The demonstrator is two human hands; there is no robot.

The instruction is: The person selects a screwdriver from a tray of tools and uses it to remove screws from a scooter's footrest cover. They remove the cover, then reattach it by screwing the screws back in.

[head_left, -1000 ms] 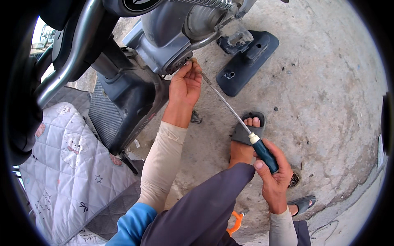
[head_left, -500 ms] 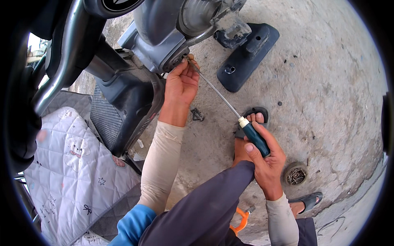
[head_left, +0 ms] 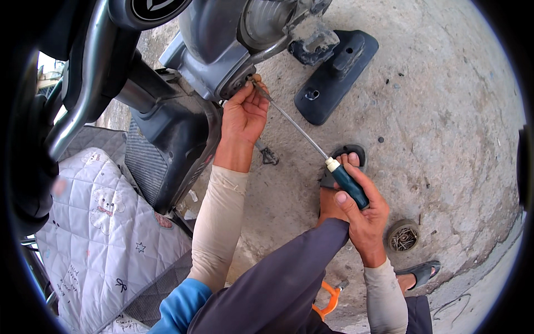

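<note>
My right hand (head_left: 369, 222) is wrapped round the dark green handle of a long screwdriver (head_left: 349, 185). Its metal shaft slants up and left to a small round recess (head_left: 238, 82) at the lower end of a grey scooter housing (head_left: 214, 62). At that recess my left hand (head_left: 243, 119) has its thumb and fingers pinched together beside the screwdriver's tip. Whatever sits between those fingertips is too small and covered to make out.
Right of the housing lies a dark plastic cover (head_left: 334, 89) on the concrete. A round dish (head_left: 391, 240) of screws stands near my right wrist. An orange-handled tool (head_left: 330, 300) lies by my leg. A quilted cloth (head_left: 111, 239) and scooter footboard (head_left: 147, 161) occupy the left.
The view has shifted slightly. Both hands keep their hold, and the screwdriver stays at the recess with hardly any visible movement.
</note>
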